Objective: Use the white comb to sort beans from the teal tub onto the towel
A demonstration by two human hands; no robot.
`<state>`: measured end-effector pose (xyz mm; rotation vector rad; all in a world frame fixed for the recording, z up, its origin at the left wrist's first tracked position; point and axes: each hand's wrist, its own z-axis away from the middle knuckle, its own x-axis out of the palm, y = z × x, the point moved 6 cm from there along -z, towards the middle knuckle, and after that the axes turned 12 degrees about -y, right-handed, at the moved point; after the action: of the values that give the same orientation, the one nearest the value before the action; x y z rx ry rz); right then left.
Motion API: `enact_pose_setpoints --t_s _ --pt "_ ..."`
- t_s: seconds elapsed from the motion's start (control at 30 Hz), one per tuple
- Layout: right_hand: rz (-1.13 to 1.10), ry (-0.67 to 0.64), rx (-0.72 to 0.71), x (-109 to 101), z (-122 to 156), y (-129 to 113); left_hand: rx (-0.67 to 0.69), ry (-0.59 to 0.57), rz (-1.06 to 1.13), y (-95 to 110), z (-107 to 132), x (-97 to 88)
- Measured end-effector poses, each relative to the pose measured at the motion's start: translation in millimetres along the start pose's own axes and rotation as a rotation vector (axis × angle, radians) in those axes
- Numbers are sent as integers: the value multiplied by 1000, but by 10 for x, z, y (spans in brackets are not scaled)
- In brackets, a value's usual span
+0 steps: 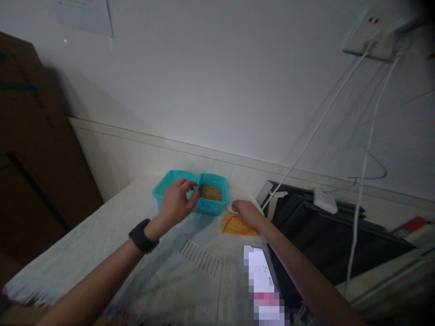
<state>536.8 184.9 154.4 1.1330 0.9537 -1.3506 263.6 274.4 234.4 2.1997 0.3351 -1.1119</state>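
A teal two-compartment container (209,207) stands near the wall, with yellow-brown grains or beans (210,193) in its right compartment. My left hand (178,201) hovers over the middle of it, thumb and fingers apart, nothing visible between them. My right hand (247,213), just right of the container, has its fingers curled closed by a white object (257,204) and above an orange cloth (239,226). What those fingers hold is hidden. A flat, translucent slotted piece (201,258) lies in front of the container.
A lit phone (263,280) lies under my right forearm. To the right are dark flat panels (326,235) with a white box (325,201) on them. White cables (316,120) hang from a wall socket (372,34). A brown cardboard box (41,136) stands left of the cloth-covered table (112,231).
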Motion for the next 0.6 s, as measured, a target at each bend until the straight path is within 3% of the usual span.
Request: enact_pose_setpoints --t_s 0.1,0.17,0.27,0.33,0.47,0.6 --pt "47 -13 -7 9 28 -64 174 -215 -2 556 343 550" --pt "78 -13 2 33 68 -113 247 -326 -8 778 454 926" --pt "112 -10 29 68 142 -164 266 -432 -23 891 435 1393" --pt "126 1 61 65 197 -168 252 -475 -28 887 373 1609" --pt "144 44 119 -34 325 -146 217 -515 -15 841 305 1801" --pt "156 116 167 -227 479 -118 200 -510 25 806 330 1757"
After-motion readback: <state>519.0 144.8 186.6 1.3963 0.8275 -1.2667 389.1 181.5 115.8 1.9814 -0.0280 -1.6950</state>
